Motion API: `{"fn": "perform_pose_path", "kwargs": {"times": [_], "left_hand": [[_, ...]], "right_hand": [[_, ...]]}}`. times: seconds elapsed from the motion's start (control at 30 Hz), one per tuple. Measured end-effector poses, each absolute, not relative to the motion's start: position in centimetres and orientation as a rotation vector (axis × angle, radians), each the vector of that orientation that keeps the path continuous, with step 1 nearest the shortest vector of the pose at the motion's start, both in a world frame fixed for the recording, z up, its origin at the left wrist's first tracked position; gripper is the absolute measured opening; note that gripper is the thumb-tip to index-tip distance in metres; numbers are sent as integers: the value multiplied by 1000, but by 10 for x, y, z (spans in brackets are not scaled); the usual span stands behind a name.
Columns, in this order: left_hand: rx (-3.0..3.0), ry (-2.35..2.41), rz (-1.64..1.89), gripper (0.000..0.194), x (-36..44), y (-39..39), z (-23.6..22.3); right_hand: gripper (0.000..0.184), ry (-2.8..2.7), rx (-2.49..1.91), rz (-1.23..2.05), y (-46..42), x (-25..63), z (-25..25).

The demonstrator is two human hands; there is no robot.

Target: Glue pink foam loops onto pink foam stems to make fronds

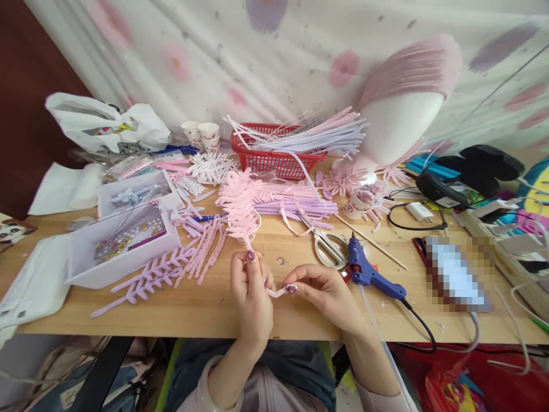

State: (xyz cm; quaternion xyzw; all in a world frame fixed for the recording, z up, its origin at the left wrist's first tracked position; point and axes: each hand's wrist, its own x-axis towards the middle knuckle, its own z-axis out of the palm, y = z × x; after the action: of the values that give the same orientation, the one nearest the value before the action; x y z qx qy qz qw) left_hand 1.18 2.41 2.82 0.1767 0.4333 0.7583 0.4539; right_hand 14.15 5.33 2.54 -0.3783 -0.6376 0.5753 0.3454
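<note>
My left hand is closed around the stem of a pink pipe-cleaner leaf piece, which rises from my fingers over the wooden table. My right hand pinches the free pink end of the pipe cleaner between thumb and fingertip, just right of the left hand. Both hands hover above the table's front edge. A blue glue gun and scissors lie just right of my right hand.
Purple and pink leaf shapes lie left of my hands beside white boxes of beads. A red basket of pipe cleaners, paper cups, a white foam head and cables stand farther back and right.
</note>
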Motion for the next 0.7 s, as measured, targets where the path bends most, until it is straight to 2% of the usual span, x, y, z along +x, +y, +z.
{"fn": "perform_pose_path", "kwargs": {"times": [0.13, 0.37, 0.7], "left_hand": [[446, 1086, 1853, 30, 11, 23, 26], [435, 1083, 1793, 34, 8, 23, 28], [535, 1130, 1780, 32, 10, 22, 23]], "right_hand": [[28, -1604, -973, 1584, 55, 146, 24], [21, -1647, -917, 1325, 61, 150, 29], [15, -1682, -891, 1290, 58, 151, 28]]}}
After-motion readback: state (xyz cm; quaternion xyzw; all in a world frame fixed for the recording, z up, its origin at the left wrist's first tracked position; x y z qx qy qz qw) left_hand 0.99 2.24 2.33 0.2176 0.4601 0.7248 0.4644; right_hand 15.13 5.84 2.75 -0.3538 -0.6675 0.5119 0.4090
